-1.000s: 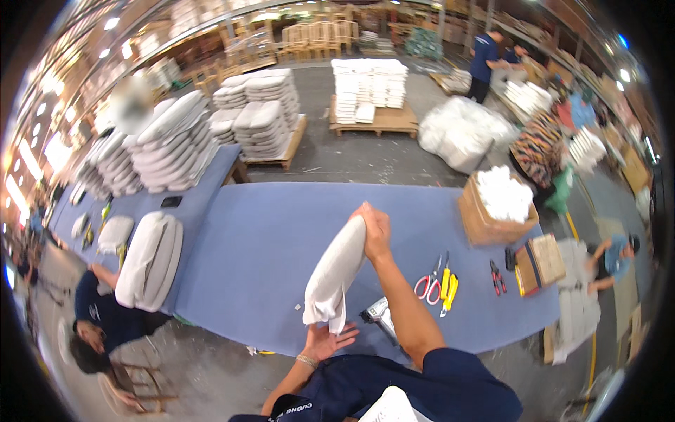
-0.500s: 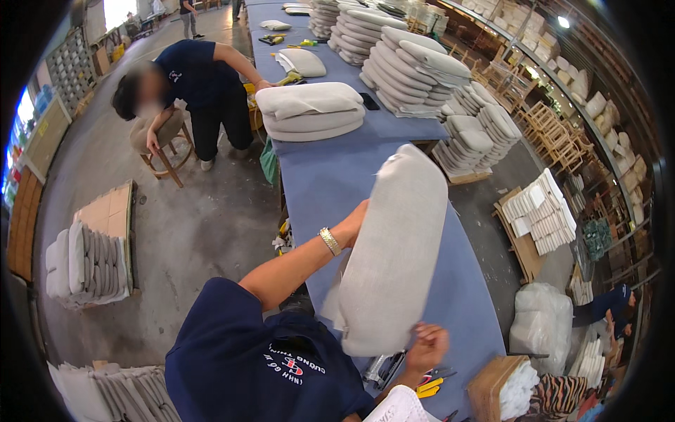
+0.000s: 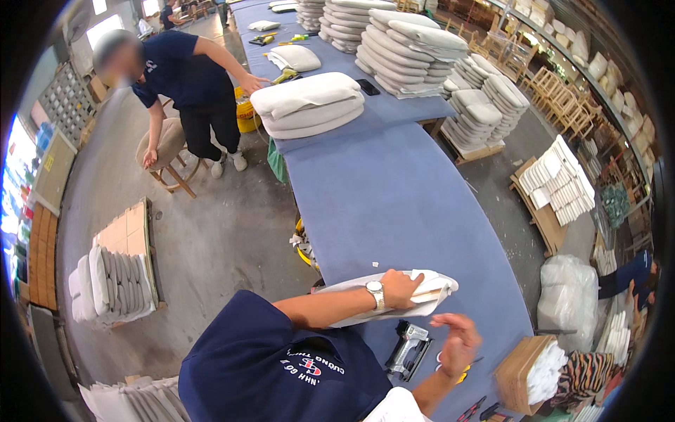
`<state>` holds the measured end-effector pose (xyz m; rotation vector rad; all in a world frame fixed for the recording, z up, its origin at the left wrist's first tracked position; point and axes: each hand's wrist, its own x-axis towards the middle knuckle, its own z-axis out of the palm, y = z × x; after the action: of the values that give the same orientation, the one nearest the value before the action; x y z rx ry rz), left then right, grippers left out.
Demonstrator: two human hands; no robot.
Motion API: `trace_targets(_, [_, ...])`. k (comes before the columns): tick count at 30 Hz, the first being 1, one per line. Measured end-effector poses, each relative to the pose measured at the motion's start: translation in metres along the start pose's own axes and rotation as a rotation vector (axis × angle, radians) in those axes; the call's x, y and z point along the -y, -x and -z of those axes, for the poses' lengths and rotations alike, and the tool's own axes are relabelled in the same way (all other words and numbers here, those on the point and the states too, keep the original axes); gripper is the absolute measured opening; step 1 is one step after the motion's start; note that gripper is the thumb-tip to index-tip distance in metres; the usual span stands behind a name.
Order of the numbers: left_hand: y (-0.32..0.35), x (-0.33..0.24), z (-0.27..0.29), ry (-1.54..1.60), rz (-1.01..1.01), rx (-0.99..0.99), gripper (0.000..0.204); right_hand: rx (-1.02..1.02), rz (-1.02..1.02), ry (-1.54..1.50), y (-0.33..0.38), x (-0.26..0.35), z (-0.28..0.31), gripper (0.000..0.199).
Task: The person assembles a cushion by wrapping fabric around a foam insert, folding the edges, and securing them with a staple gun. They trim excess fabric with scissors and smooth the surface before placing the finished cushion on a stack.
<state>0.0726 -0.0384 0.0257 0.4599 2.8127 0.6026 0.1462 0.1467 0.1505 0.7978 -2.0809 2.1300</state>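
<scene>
A pale grey fabric-covered seat cushion (image 3: 436, 291) is tilted at the near part of the blue table, with a strip of its underside and folded cloth edge showing. My left hand (image 3: 402, 288), a metal watch on its wrist, grips the cushion's upper edge. My right hand (image 3: 457, 343) is held apart from the cushion, fingers loosely curved and nothing in them. Between my body and that hand lies a silver-and-black staple gun (image 3: 408, 350). Scissors with yellow handles (image 3: 463, 375) lie partly hidden behind my right hand, and red-handled pliers (image 3: 471, 408) are nearer the front edge.
Stacked cushions (image 3: 307, 105) and a dark phone (image 3: 367, 87) stand farther up the blue table (image 3: 394, 190). Taller cushion piles (image 3: 401, 56) rise behind. At left a co-worker (image 3: 184, 77) leans over a stool (image 3: 169, 149). An open carton (image 3: 522, 373) with white stuffing sits at right.
The cushion has come down from its raised, upright position to the table and turned over, my left hand on it. My right hand has moved away from it. The co-worker has straightened somewhat.
</scene>
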Motion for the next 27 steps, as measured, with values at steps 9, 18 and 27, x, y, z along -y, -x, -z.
trace_targets(9, [0.023, 0.012, 0.005, 0.001, 0.056, -0.057, 0.09, 1.073, 0.696, -0.026, -0.116, 0.201, 0.03, 0.094])
trace_targets(18, [0.021, 0.003, 0.004, -0.015, 0.017, -0.089, 0.088, 1.137, 0.859, 0.127, -0.108, 0.203, 0.013, 0.078])
trace_targets(27, [0.018, 0.005, 0.002, -0.019, 0.016, -0.1, 0.085, 0.77, 1.096, 0.086, -0.084, 0.191, 0.025, 0.062])
